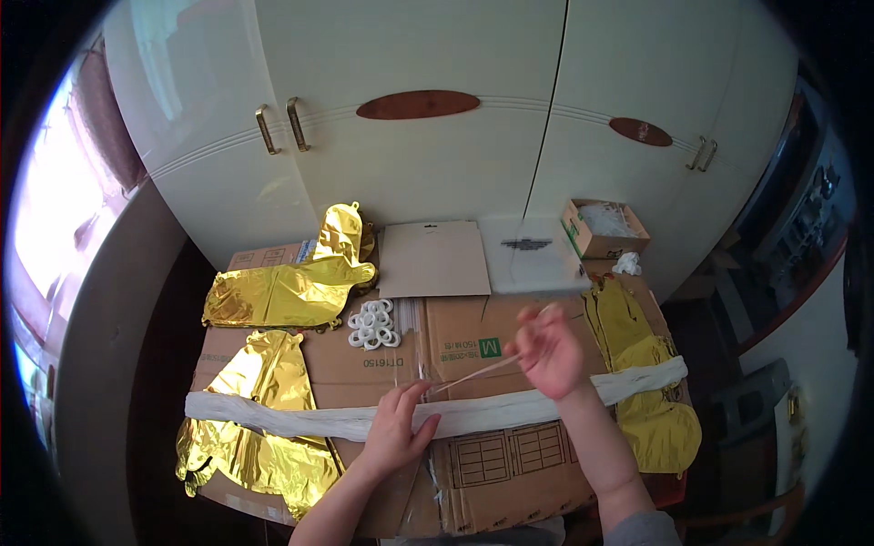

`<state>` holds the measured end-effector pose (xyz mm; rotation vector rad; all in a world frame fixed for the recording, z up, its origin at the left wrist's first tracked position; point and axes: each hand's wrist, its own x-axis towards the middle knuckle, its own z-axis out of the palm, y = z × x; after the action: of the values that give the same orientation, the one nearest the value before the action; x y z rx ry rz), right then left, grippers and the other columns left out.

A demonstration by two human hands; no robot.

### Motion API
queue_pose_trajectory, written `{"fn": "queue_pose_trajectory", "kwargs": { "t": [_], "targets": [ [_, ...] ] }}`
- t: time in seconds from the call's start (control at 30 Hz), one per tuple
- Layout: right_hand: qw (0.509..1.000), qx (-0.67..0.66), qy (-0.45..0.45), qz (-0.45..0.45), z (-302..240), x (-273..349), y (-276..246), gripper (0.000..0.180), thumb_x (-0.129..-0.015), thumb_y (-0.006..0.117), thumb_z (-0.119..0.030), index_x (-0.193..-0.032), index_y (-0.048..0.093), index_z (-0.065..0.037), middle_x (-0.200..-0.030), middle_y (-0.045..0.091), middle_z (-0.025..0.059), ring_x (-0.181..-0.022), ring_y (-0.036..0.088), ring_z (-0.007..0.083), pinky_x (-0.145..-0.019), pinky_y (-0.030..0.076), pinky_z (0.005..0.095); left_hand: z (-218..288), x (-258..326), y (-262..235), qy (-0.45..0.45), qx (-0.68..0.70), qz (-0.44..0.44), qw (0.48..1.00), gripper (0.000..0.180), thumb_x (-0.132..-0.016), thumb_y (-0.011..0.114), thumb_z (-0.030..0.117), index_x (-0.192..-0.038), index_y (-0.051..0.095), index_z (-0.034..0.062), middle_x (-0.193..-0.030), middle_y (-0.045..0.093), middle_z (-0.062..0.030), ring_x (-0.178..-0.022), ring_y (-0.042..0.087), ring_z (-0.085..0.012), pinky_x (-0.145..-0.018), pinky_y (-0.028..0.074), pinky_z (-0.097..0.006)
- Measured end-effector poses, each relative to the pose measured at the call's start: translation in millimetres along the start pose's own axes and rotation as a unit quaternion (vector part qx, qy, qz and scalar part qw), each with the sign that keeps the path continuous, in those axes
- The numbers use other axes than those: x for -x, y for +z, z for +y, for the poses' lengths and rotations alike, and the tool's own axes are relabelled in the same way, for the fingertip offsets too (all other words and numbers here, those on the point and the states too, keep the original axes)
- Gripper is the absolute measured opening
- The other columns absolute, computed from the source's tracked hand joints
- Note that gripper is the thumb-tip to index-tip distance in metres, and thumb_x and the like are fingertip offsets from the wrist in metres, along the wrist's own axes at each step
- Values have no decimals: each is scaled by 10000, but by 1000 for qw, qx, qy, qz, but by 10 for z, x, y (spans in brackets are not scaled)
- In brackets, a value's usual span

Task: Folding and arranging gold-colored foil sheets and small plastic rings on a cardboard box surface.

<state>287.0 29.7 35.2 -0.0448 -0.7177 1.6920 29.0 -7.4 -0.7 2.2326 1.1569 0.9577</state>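
A long bundle of white strings (314, 422) stretches from left to right across the cardboard. My left hand (397, 426) grips it near its middle, with the fingers over the far edge and the thumb on the near side. Raised above the bundle, my right hand (551, 357) is closed on a thin pale string (478, 371). That string runs taut and slanting down to the fingertips of my left hand; where it ends there is hidden. The bundle's ends lie over flat gold foil balloons (269, 373) on the left and more yellow-gold foil balloons (657, 423) on the right.
Folded gold foil (278, 293) lies at the far left. A cluster of white rings (373, 325) sits beyond my left hand. At the back are a brown cardboard sheet (432, 259), a white sheet (533, 259) and a small box (605, 238) holding clear plastic. Cabinet doors (410, 164) rise behind.
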Motion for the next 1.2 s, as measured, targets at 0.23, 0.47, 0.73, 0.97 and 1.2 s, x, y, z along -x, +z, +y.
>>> {"fn": "queue_pose_trajectory", "kwargs": {
  "t": [0.23, 0.47, 0.73, 0.97, 1.2],
  "targets": [
    [851, 504, 69, -130, 681, 137, 144, 145, -904, 516, -223, -867, 598, -109, -1188, 450, 111, -1166, 389, 233, -995, 285, 397, 102, -37, -75, 34, 114, 43, 992, 470, -738, 685, 141, -1157, 495, 47, -1050, 518, -135, -1033, 496, -288, -881, 410, -373],
    [859, 473, 114, -160, 783, 121, 156, 197, -924, 492, -256, -937, 571, -76, -1184, 405, 82, -1093, 423, 175, -941, 343, 355, -92, 57, -57, -22, 277, -87, 957, 115, -819, 621, 101, -901, 625, 20, -817, 562, -70, -815, 532, -208, -773, 420, -315],
    [913, 257, 314, -40, 764, 173, 219, 254, -986, 325, -277, -1051, 445, -63, -900, 496, 38, -825, 541, 96, -788, 436, 254, -126, 62, -139, -62, 406, -3, 912, 116, -840, 608, 91, -878, 685, 14, -808, 565, -23, -784, 491, -92, -668, 384, -223],
    [888, 293, 339, -104, 745, 188, 126, 220, -975, 375, -226, -1129, 414, -74, -712, 533, 14, -566, 486, 63, -524, 390, 219, -280, 74, -125, -135, 601, -19, 787, 179, -849, 600, 175, -825, 650, 4, -763, 504, -12, -692, 443, -118, -646, 359, -237],
    [718, 619, 289, -132, 349, 15, 115, 282, -933, 454, -272, -964, 618, -45, -741, 607, 64, -643, 555, 115, -612, 437, 258, -240, 6, -208, -154, 778, 146, 592, 348, -860, 562, 197, -1172, 537, 44, -1098, 595, -82, -863, 505, -159, -723, 394, -268]
  ]
}}
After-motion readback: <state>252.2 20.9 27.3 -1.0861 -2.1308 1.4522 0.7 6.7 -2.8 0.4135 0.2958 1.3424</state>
